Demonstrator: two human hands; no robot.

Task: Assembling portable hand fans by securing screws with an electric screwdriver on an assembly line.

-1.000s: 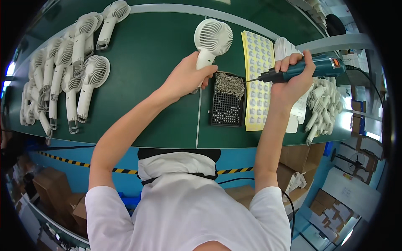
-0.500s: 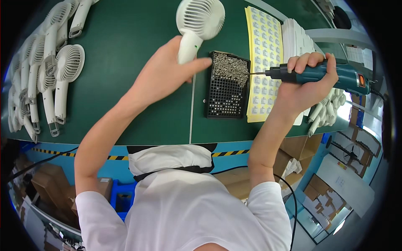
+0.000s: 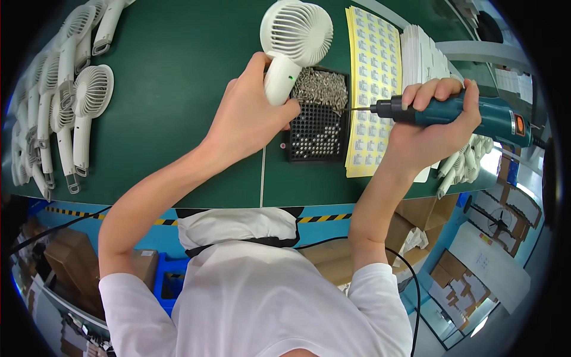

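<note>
My left hand [image 3: 250,110] is closed round the handle of a white handheld fan [image 3: 297,33], its round grille pointing away from me. The fan partly covers the upper left of a black screw tray [image 3: 318,132]. Loose silver screws [image 3: 324,89] are heaped in the tray's far part, and several stand in the holes of its near part. In my right hand [image 3: 437,119] is a teal electric screwdriver [image 3: 496,118], held level. Its thin bit points left, with the tip at the tray's right edge; whether a screw sits on it I cannot tell.
Many white handheld fans [image 3: 92,95] lie piled at the left of the green table [image 3: 172,71]. Yellow-edged label sheets [image 3: 372,65] lie right of the tray, beside a stack of white papers [image 3: 419,53]. Small white parts [image 3: 464,160] are heaped at the right edge.
My left hand has carried the fan rightward and slightly nearer, so it now overlaps the tray. The screwdriver has stayed almost in place, its bit tip slightly lower and further left.
</note>
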